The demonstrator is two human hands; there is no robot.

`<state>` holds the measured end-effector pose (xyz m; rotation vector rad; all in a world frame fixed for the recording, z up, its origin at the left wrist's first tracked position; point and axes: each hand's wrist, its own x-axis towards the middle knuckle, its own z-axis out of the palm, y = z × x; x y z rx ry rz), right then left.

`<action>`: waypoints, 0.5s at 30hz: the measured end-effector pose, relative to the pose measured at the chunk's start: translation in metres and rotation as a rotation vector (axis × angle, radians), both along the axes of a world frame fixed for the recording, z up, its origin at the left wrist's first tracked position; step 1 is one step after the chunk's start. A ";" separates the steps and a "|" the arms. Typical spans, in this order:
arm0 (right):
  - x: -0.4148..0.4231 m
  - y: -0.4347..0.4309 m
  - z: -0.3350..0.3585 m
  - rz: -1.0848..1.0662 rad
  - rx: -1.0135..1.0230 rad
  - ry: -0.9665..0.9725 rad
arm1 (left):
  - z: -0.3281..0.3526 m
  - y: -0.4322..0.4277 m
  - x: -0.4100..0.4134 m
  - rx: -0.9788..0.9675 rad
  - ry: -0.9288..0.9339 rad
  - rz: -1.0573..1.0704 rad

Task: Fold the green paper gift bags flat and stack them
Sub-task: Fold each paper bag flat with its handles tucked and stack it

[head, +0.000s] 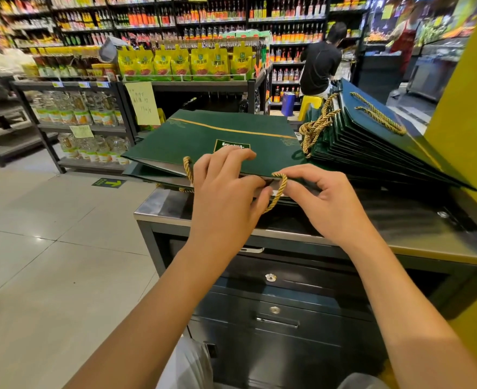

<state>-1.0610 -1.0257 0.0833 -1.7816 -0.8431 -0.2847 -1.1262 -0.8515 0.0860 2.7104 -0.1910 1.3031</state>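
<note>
Green bag [217, 136] flat on tabletop [428, 242], lying just ahead of fingers, long axis left-right. Left hand [223, 197] grips its near edge, fingers curled over. Right hand [321, 203] pinches gold cord handle [280, 189]. Folded stack [372, 144] just right of right hand, which is nearer it.

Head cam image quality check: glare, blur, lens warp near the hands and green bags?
Head view: wide-angle warp bows the shelves and floor tiles near the edges. Head view: glare on the floor tiles and steel counter. Head view: left hand gripping the green bag, right hand pinching the gold cord handle, and stack of bags are sharp; far shelves look soft.
</note>
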 end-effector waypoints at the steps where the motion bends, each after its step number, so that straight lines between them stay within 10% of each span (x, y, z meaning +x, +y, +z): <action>1: 0.000 0.000 0.000 -0.001 0.000 0.000 | 0.000 -0.002 0.001 -0.016 -0.008 0.016; 15: 0.001 -0.001 -0.002 0.002 0.055 -0.007 | 0.010 0.000 -0.005 -0.064 0.023 -0.150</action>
